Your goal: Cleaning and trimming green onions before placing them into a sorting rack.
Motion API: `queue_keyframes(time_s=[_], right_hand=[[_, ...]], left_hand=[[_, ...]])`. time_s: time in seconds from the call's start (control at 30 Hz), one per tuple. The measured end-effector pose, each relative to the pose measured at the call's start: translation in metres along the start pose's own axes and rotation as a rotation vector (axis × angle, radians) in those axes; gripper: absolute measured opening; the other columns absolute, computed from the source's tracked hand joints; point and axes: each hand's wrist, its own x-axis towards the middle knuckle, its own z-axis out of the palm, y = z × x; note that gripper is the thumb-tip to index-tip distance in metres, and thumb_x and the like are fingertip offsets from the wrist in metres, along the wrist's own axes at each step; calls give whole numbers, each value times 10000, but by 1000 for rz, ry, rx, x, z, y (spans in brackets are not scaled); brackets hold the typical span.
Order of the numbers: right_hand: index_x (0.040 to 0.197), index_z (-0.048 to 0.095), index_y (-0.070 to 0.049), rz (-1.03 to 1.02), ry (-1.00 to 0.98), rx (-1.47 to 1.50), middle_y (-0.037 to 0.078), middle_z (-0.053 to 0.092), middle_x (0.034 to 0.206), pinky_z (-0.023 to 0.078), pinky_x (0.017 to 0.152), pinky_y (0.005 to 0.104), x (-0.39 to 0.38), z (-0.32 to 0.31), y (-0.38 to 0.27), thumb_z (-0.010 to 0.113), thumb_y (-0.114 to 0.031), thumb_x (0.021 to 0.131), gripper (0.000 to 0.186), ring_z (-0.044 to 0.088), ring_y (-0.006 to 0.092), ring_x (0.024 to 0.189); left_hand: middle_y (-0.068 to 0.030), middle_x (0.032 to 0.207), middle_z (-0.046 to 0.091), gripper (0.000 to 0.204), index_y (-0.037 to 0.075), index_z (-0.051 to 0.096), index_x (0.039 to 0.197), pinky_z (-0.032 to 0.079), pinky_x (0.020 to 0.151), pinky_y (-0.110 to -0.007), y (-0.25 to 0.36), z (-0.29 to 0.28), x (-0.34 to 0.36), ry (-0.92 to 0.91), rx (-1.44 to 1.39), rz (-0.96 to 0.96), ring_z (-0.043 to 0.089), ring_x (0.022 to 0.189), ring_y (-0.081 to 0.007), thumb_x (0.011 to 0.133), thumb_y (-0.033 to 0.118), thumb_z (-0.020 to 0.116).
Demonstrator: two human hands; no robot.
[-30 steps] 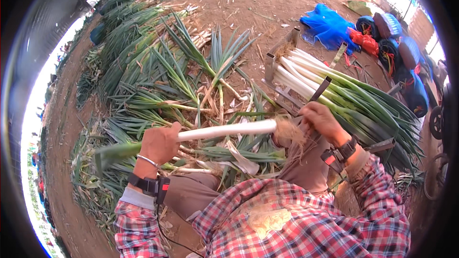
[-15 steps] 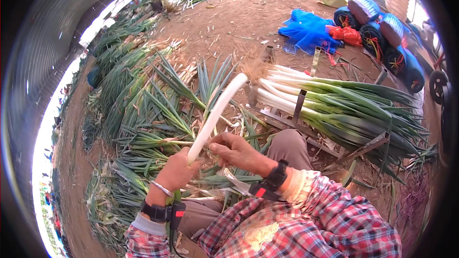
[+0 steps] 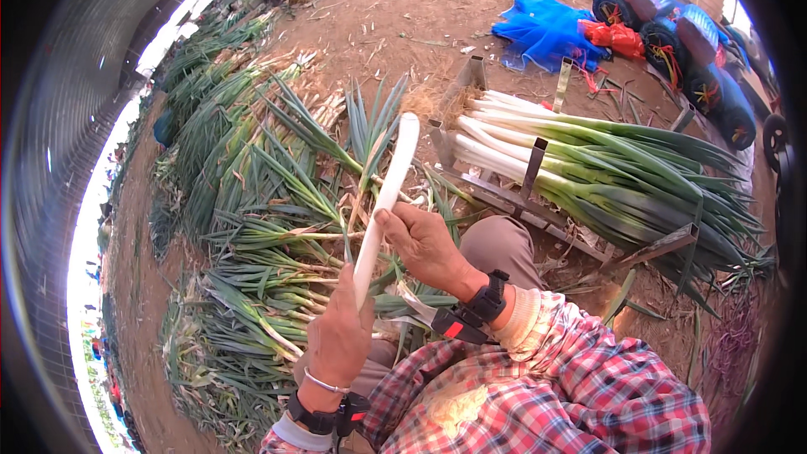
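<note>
A large green onion (image 3: 392,181) with a long, bare white stalk slants up and away in front of me, its root end uppermost. Low on the stalk, my left hand (image 3: 339,328) is wrapped around it. My right hand (image 3: 429,248) is closed against the middle of the same stalk, thumb and fingers pressed to its right side. Some of the right fingers are hidden. To the right lies a thick bundle of green onions (image 3: 580,164), white ends toward the middle, resting in a metal rack (image 3: 538,217) with upright posts.
Loose, untrimmed green onions (image 3: 261,244) cover the soil on the left in a long heap. Blue netting (image 3: 542,29) and a red bag (image 3: 614,38) lie beyond the rack. Several blue rolls (image 3: 727,105) are stacked at the far right. My knee (image 3: 498,248) is beside the rack.
My right hand has moved up and onto the middle of the stalk. The left hand has shifted right and lower, and the stalk now stands steeper.
</note>
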Motion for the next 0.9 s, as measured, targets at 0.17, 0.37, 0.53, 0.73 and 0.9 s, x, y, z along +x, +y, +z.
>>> queue_keyframes(time_s=[0.17,0.37,0.53,0.73,0.9], right_hand=[[865,575,12,124,-84,216,29,573,661,404,504,268,10,3,5,494,-225,1014,291,446,108,524],[865,591,2,161,-30,316,34,595,708,430,518,285,13,-4,25,550,-270,986,301,530,110,561],[880,587,7,-84,15,-171,138,550,630,452,556,380,3,22,9,578,-286,967,306,566,209,571],[831,568,-16,-38,52,115,31,538,652,429,536,276,11,-5,14,489,-237,1014,298,502,103,580],[863,574,-45,51,154,688,32,568,682,451,534,250,48,-48,-6,471,-240,1013,267,563,97,580]], left_hand=[[-259,960,651,484,-76,449,1330,515,656,-387,-27,19,-9,111,-130,62,661,766,-360,919,127,605],[-173,900,601,460,-67,458,1315,483,665,-339,-32,19,-19,-52,-525,-247,580,783,-255,927,139,593],[-102,792,570,417,-71,474,1287,477,601,-290,-30,31,-31,139,-265,-26,549,673,-128,939,130,584],[-88,754,564,356,-59,505,1227,452,559,-280,-39,28,-46,33,-388,-147,564,659,-128,942,137,589],[46,671,454,235,-16,530,1164,349,455,-204,-52,30,-75,-30,-781,-396,427,524,-40,976,123,545]])
